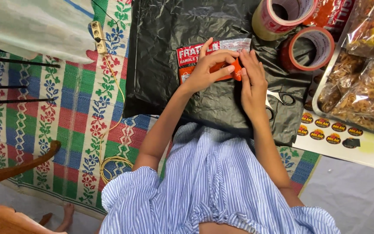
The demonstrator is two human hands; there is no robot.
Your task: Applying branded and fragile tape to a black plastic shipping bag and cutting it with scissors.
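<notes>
left hand (pixel 211 69) | right hand (pixel 253 84) | both pressing red sticker (pixel 195 60) onto black parcel (pixel 174 56)

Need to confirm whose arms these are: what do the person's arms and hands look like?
Both arms are bare from above the elbow down. Left hand and right hand show no gloves, rings or watch. Short puffed sleeves, blue-and-white pinstriped, gathered at the hems.

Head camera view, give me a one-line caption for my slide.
Both hands, left hand and right hand, press a red warning sticker onto a black plastic parcel, with tape rolls and scissors nearby.
</notes>
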